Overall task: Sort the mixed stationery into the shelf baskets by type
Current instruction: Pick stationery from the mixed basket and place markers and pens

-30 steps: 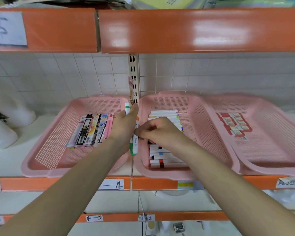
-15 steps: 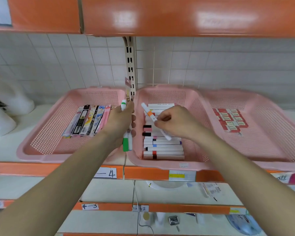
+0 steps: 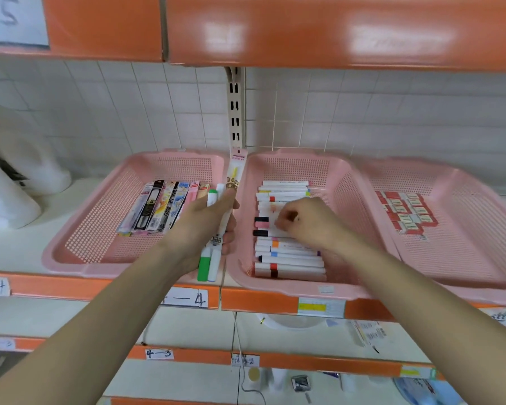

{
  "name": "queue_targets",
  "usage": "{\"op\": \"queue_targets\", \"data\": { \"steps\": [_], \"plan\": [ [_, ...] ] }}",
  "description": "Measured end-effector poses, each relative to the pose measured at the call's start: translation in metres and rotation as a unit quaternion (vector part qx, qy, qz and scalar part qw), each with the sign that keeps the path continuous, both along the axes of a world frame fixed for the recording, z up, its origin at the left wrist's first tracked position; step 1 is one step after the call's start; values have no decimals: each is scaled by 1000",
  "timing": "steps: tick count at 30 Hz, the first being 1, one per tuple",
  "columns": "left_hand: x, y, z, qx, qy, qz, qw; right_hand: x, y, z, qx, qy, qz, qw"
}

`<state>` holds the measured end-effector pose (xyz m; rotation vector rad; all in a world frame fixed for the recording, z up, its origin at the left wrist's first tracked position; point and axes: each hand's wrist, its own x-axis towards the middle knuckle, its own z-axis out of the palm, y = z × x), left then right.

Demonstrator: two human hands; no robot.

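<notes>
My left hand [image 3: 199,229] grips a bundle between the left and middle baskets: a green-capped marker [image 3: 204,266], a white marker beside it, and a packaged pen [image 3: 235,171] sticking up. My right hand [image 3: 307,223] is down inside the middle pink basket [image 3: 289,289]. Its curled fingertips pinch a white orange-banded marker [image 3: 270,209] lying in the row of white markers [image 3: 289,258]. The left pink basket [image 3: 79,258] holds several packaged pens [image 3: 161,209]. The right pink basket [image 3: 465,276] holds red and white erasers [image 3: 403,213].
An orange upper shelf [image 3: 304,27] hangs low above the baskets. A slotted upright [image 3: 235,112] runs down the tiled wall between them. White bags [image 3: 18,176] stand at the far left. Lower shelves hold small items and labels.
My right hand took the orange-banded marker from the bundle, carried it right and lowered it into the middle basket's row. My left hand stayed put with the rest.
</notes>
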<state>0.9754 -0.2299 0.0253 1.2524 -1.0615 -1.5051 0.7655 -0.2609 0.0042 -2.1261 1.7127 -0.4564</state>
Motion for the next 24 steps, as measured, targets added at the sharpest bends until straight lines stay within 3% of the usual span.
{"op": "queue_targets", "data": {
  "steps": [3, 5, 10, 19, 24],
  "plan": [
    [6, -1, -2, -14, -2, -15, 1000, 28, 2, 24, 64, -283, -7, 957],
    [13, -3, -5, -32, -13, -18, 999, 50, 3, 36, 100, -351, -11, 931],
    [40, -8, -6, -35, -37, -19, 999, 101, -6, 43, 113, -352, -25, 929],
    [131, -32, -6, 63, -35, 60, 996, 161, -63, 44, 109, -387, -134, 906],
    [172, -61, -2, 105, -9, 70, 992, 194, -107, 25, 131, -174, -124, 968]
  ]
}}
